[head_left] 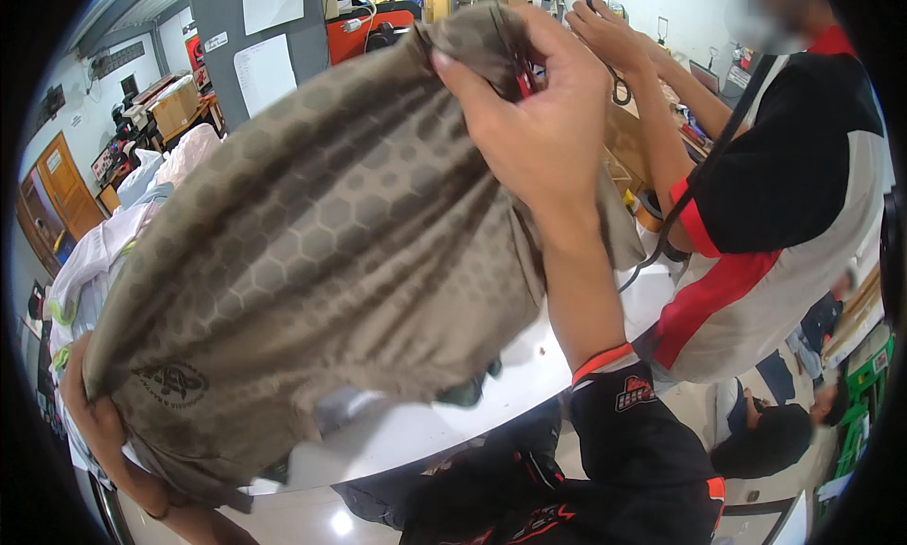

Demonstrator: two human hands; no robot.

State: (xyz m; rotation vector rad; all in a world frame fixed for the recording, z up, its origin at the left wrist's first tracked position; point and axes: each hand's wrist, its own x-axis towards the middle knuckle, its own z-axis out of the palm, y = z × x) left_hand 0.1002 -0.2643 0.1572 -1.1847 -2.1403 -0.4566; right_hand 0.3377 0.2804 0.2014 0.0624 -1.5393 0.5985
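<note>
An olive-brown garment [350, 224] with a darker hexagon print and a small black round emblem is stretched up between my hands, over a white table. At its lower left edge my left hand [99, 422] grips the cloth, with some fingers hidden behind it. My right hand [543, 120] is raised higher and pinches the upper right of the garment between thumb and fingers. A small red item [525, 80] shows inside that hand's curl; its kind cannot be made out. The cloth hangs in folds and is partly smeared by motion.
Close on the right stands a co-worker [775, 195], whose raised hands [609, 40] are near black loop handles. The white table [416, 432] runs below the garment. Piled light-coloured clothes [104, 252] lie at the left, and a grey pillar [255, 35] with papers rises behind.
</note>
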